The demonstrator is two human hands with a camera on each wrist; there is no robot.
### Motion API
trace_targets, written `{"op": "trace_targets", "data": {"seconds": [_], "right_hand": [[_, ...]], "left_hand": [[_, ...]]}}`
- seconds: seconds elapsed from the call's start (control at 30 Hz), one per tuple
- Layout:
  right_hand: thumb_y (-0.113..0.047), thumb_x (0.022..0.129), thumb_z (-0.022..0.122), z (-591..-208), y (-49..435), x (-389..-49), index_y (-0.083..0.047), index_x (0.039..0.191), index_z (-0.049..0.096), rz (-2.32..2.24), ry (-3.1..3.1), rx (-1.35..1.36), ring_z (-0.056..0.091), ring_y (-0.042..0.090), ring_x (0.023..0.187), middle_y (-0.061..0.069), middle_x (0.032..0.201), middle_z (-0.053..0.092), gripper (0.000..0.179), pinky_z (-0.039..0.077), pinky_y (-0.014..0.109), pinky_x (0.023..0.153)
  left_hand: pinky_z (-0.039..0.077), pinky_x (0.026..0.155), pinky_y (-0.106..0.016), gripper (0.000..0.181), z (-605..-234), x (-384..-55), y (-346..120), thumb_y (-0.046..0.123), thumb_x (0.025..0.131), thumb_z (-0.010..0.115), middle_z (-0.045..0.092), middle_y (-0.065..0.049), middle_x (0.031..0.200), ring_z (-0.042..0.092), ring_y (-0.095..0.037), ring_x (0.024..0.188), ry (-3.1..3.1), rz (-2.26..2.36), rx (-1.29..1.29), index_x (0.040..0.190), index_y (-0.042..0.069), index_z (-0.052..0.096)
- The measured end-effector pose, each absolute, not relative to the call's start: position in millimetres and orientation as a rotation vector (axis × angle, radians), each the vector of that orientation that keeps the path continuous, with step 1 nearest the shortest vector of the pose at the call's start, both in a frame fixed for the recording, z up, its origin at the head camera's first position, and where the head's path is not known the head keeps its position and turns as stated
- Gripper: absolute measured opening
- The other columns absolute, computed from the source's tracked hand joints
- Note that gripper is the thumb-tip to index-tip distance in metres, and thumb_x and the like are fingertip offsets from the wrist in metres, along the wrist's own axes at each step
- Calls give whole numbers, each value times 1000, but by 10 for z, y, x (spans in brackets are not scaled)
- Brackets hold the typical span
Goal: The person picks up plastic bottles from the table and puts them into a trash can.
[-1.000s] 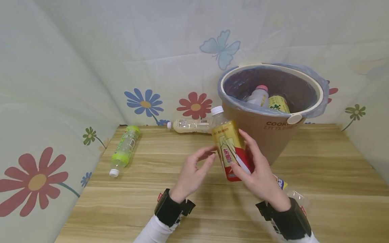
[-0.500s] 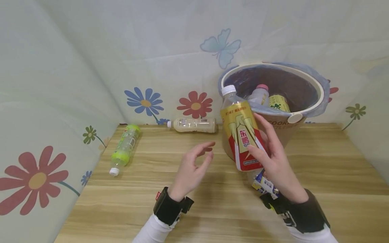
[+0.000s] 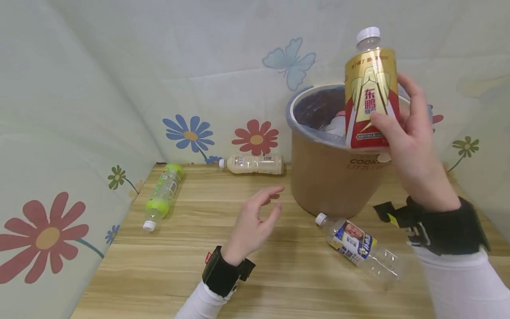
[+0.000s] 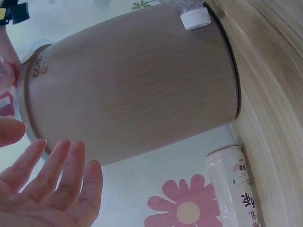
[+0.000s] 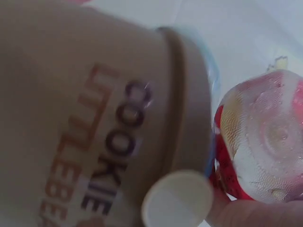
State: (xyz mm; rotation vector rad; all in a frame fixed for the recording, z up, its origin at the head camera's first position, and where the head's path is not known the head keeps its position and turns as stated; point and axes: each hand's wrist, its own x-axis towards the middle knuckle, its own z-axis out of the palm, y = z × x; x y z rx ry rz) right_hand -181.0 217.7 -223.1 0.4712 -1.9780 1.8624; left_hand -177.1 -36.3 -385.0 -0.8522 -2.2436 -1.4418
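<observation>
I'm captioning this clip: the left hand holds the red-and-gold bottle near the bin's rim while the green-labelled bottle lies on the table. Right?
Not quite: the head view shows the right hand holding the red-and-gold bottle. The rest stands.

a creased, flower-printed sheet [image 3: 215, 66] hangs behind a wooden table [image 3: 159, 270].
</observation>
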Motion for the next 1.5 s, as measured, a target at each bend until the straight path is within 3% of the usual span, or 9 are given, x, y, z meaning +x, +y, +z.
{"op": "trace_targets", "data": {"seconds": [0.13, 0.27, 0.4, 0.53, 0.7, 0.87, 1.17, 1.33, 1.5], "right_hand": [[-20, 96, 52, -2152, 2315, -1962, -31, 147, 14, 1605, -2168, 264, 48, 19, 111, 7, 125, 40, 65, 50, 19, 81], [-25, 96, 51, -2094, 2361, -2054, -35, 146, 8, 1480, -2250, 124, 45, 21, 117, 0, 124, 34, 67, 49, 38, 93], [-29, 94, 51, -2085, 2362, -2091, -30, 148, 8, 1381, -2228, 58, 25, 20, 132, 2, 141, 23, 69, 25, 44, 112], [-27, 92, 49, -2140, 2367, -2097, -20, 148, 20, 1195, -2222, 40, 13, 17, 134, 8, 148, 16, 63, 12, 42, 112], [-24, 95, 45, -2231, 2362, -2086, -16, 144, 34, 1166, -2238, 44, 30, 23, 128, 12, 143, 31, 50, 27, 37, 109], [-23, 96, 45, -2307, 2365, -2066, -13, 138, 46, 1162, -2271, 70, 46, 29, 122, 12, 136, 46, 43, 36, 38, 107], [-22, 95, 47, -2356, 2366, -2080, -10, 133, 52, 1144, -2321, 105, 49, 31, 119, 11, 133, 51, 40, 40, 43, 104], [-18, 94, 49, -2410, 2370, -2027, -10, 128, 57, 1178, -2269, 139, 56, 19, 106, 9, 126, 55, 36, 47, 24, 91], [-4, 91, 50, -2520, 2316, -1926, 1, 112, 65, 1288, -2045, 243, 59, 11, 83, 2, 102, 62, 26, 45, 13, 70]], "left_hand": [[50, 91, -40, 33, -3843, -1768, -357, 9, 92, 57, 63, -4, 121, 58, -12, 106, -2220, -1447, -867, 125, 9, 59], [50, 91, -42, 31, -3830, -1773, -351, 4, 91, 57, 63, -8, 119, 59, -15, 105, -2208, -1443, -868, 122, 6, 59], [50, 90, -45, 31, -3828, -1778, -342, -1, 89, 58, 63, -13, 118, 60, -21, 103, -2203, -1453, -860, 120, 2, 60], [50, 90, -44, 31, -3825, -1774, -344, -1, 89, 59, 63, -13, 118, 60, -21, 104, -2213, -1452, -850, 120, 1, 60], [49, 92, -39, 31, -3835, -1772, -367, 6, 91, 58, 63, -8, 121, 58, -13, 107, -2230, -1427, -857, 122, 8, 60], [49, 92, -38, 30, -3845, -1774, -380, 10, 93, 56, 62, -7, 122, 57, -13, 109, -2212, -1421, -880, 122, 9, 60], [49, 91, -39, 27, -3870, -1777, -390, 9, 93, 56, 62, -6, 122, 57, -14, 111, -2207, -1428, -884, 120, 9, 61], [49, 91, -36, 26, -3877, -1778, -401, 10, 93, 57, 63, -5, 121, 56, -11, 111, -2226, -1398, -880, 118, 9, 62], [48, 92, -34, 26, -3883, -1778, -411, 11, 93, 57, 63, -2, 120, 55, -9, 112, -2252, -1349, -886, 118, 7, 63]]}}
